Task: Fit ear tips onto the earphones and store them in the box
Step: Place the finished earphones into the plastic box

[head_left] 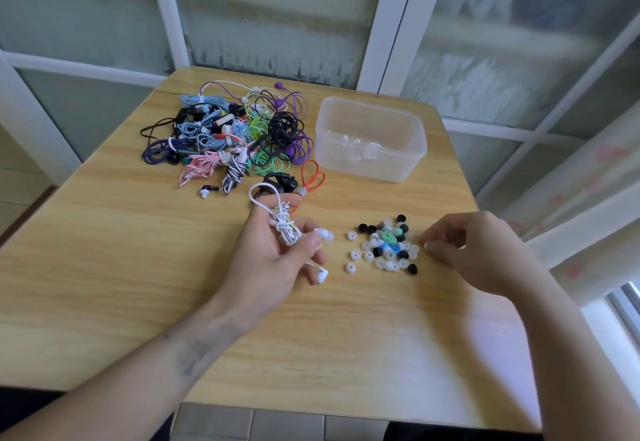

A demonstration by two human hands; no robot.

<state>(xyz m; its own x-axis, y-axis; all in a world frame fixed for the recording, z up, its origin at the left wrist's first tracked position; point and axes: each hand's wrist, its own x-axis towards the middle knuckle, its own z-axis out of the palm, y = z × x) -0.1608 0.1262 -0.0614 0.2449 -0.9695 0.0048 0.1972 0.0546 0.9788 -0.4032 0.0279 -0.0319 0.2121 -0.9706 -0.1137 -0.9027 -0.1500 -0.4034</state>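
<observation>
This looks like a home corner or a glazed balcony turned into a small sorting spot, not a shop or a lab. Both hands work over a light wood-grain table (pixel 138 267) with rounded corners. Beyond the hands, frosted glass panes (pixel 270 14) in white frames (pixel 388 21) close off the far side and wrap round past the right hand (pixel 474 253) (nothing outside is readable through them). Ahead of the left hand (pixel 273 257) lies a household tangle of coloured earphone cables (pixel 228 128), with a plain translucent plastic box (pixel 370 139) beside it. Grey floor tiles (pixel 284 423) show below the near table edge.
</observation>
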